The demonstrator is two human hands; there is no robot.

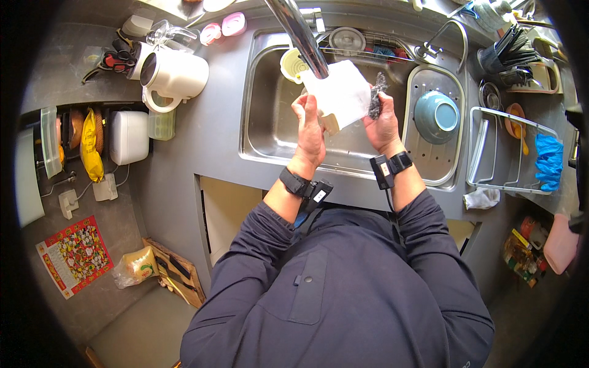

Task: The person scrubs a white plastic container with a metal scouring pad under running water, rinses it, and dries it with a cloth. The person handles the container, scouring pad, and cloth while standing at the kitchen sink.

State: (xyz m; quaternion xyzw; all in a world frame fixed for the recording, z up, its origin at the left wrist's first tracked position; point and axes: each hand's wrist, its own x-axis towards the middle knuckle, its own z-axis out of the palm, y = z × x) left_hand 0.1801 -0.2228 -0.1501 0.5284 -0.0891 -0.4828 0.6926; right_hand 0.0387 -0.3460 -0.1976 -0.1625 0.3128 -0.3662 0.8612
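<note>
Over the steel sink basin (pixel 276 124), my left hand (pixel 309 124) grips the near left edge of a white object (pixel 345 92), possibly a container; glare hides its details. My right hand (pixel 384 119) is at its right side, holding a dark grey mesh scouring pad (pixel 377 96) between fingers and thumb. The chrome faucet (pixel 299 37) reaches down to the white object's far edge. Behind it, a pale yellow strainer basket (pixel 291 66) sits at the basin's back left.
A blue bowl (pixel 437 117) lies upside down on the drainboard (pixel 428 165) at right. Beyond it stands a wire rack (pixel 501 186) with blue gloves (pixel 549 161). A white electric kettle (pixel 179 76) and pink lidded containers (pixel 233 24) are on the left counter.
</note>
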